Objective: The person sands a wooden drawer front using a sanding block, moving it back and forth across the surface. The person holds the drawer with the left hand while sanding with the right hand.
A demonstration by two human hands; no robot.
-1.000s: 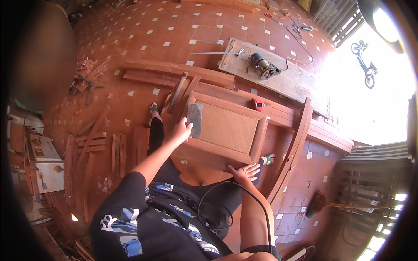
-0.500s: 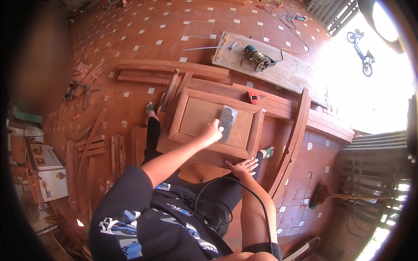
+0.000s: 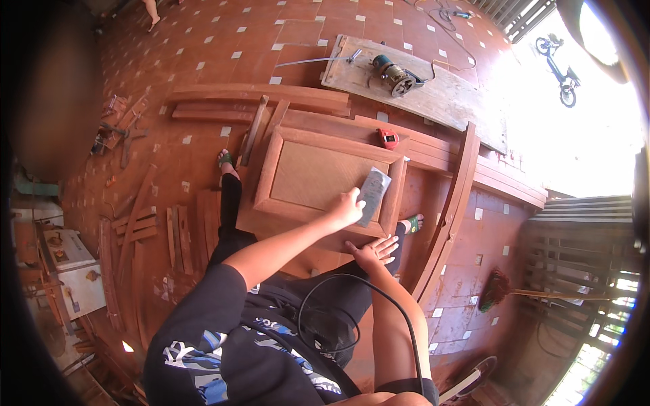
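Note:
A framed wooden panel [image 3: 308, 177] with a raised brown border lies in front of me on other wood. My left hand [image 3: 350, 208] is closed around a grey rectangular sanding block [image 3: 374, 195], which rests over the panel's right part, close to the border. At the panel's near right corner, my right hand [image 3: 376, 253] has its fingers spread, against the near edge and holding nothing. Just beyond the far right corner sits a red tape measure [image 3: 388, 139] on a wooden piece. A black cable [image 3: 389, 296] loops over my lap and right forearm.
Long reddish timbers [image 3: 440, 216] lie right of the panel, and more [image 3: 264, 98] lie beyond it. A power tool [image 3: 396, 74] rests on a board [image 3: 467, 108]. Offcuts [image 3: 139, 227] lie at left; a broom [image 3: 496, 289] lies at right. Another person's leg [image 3: 153, 13] shows at the far left.
My left hand has slid the sanding block rightward across the panel, toward the right border. My right hand stays at the near corner. The whole view has shifted slightly.

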